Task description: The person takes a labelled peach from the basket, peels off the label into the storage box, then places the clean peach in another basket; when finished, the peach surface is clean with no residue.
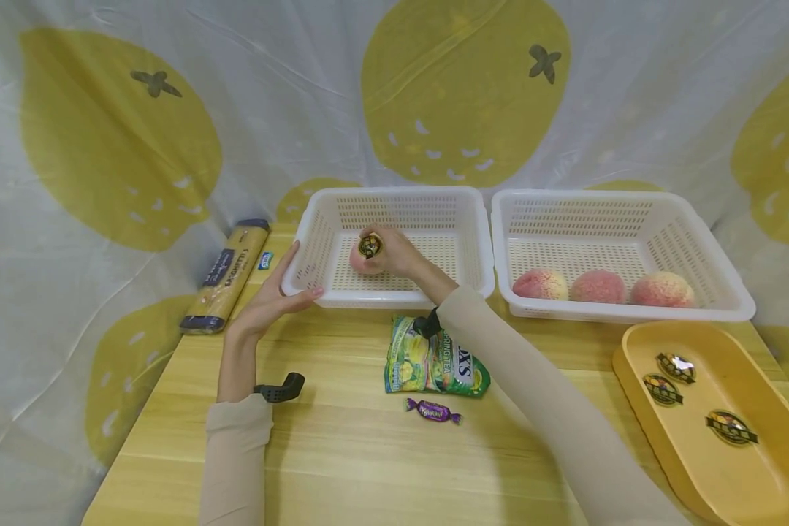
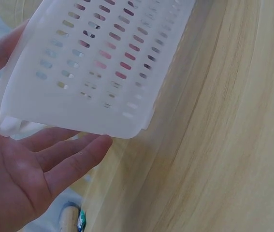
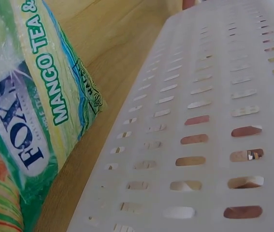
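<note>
Inside the left white plastic basket, my right hand holds a pink peach low over the basket floor. A round black-and-gold label shows on the peach beside the fingertips. My left hand is at the same basket's left front corner, thumb along the front rim and fingers along the side. In the left wrist view its straight fingers reach beside the basket wall. The right wrist view has the slotted basket wall in front of the right hand, hiding most of it.
A right-hand white basket contains three peaches. An orange tray with three similar labels stands at the right. A green Fox's candy bag, a purple wrapped candy, a spaghetti pack and a small blue packet lie about.
</note>
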`<state>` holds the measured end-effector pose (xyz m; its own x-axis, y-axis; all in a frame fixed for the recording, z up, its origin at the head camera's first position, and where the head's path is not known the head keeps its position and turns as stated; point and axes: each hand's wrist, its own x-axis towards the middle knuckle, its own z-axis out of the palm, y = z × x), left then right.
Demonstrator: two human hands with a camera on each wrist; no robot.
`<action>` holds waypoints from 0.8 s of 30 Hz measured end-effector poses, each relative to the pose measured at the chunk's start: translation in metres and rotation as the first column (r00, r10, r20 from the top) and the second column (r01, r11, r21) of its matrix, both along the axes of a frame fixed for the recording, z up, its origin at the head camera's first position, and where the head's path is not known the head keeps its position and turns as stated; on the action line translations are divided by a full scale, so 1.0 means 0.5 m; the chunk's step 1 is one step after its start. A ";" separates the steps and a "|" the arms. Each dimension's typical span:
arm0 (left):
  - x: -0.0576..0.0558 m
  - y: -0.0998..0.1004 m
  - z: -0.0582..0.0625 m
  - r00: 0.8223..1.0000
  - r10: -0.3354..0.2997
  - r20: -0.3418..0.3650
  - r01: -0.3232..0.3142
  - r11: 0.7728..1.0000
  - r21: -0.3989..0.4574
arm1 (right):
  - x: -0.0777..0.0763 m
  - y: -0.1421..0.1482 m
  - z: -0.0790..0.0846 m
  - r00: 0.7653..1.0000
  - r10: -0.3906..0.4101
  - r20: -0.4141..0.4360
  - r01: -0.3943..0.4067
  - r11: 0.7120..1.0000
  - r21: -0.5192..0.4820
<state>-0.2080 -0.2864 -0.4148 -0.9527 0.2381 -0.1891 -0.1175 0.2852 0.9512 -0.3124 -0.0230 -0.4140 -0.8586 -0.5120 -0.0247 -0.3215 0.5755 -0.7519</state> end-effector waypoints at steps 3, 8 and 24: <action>0.000 -0.001 -0.001 1.000 -0.003 0.002 0.003 1.000 0.007 | -0.001 0.000 -0.002 1.000 0.028 0.010 -0.028 0.999 -0.029; 0.002 -0.001 -0.003 1.000 0.000 0.009 -0.001 1.000 0.020 | 0.001 0.001 0.000 0.999 0.035 -0.025 -0.035 0.999 -0.001; 0.000 0.001 0.005 1.000 0.001 0.014 -0.001 1.000 0.008 | 0.007 0.018 0.012 0.998 0.066 -0.013 -0.066 0.997 -0.027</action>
